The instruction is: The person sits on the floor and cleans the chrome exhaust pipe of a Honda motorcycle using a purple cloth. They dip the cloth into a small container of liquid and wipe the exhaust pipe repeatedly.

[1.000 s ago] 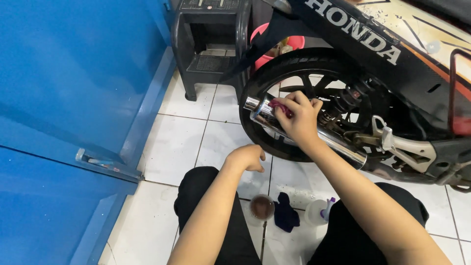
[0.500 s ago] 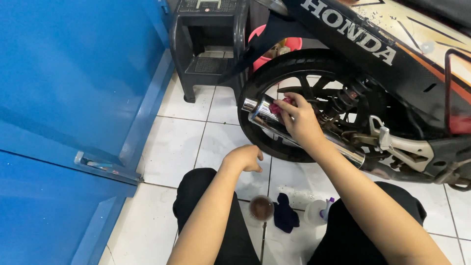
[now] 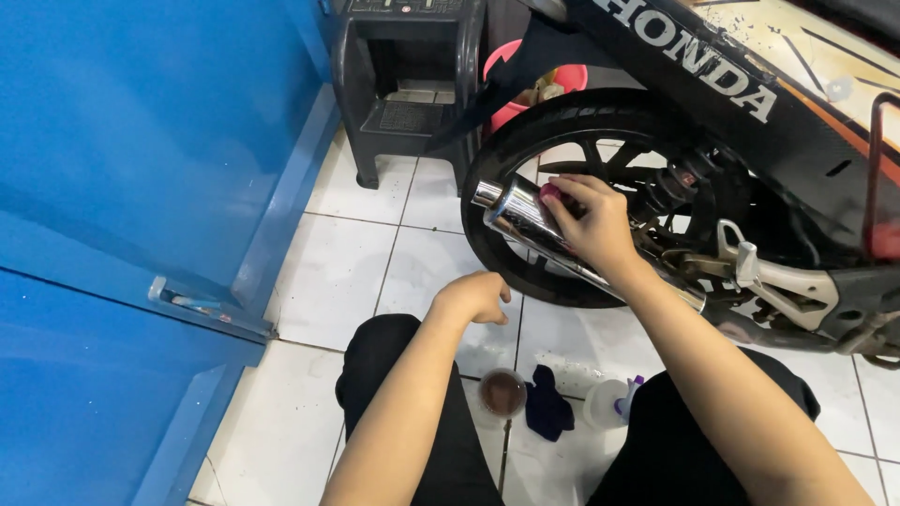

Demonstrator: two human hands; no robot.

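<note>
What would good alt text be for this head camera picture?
A person's right hand presses a small pink thing against a motorcycle's chrome exhaust pipe beside the rear wheel; the left hand hovers loosely curled over the white tiled floor.
</note>
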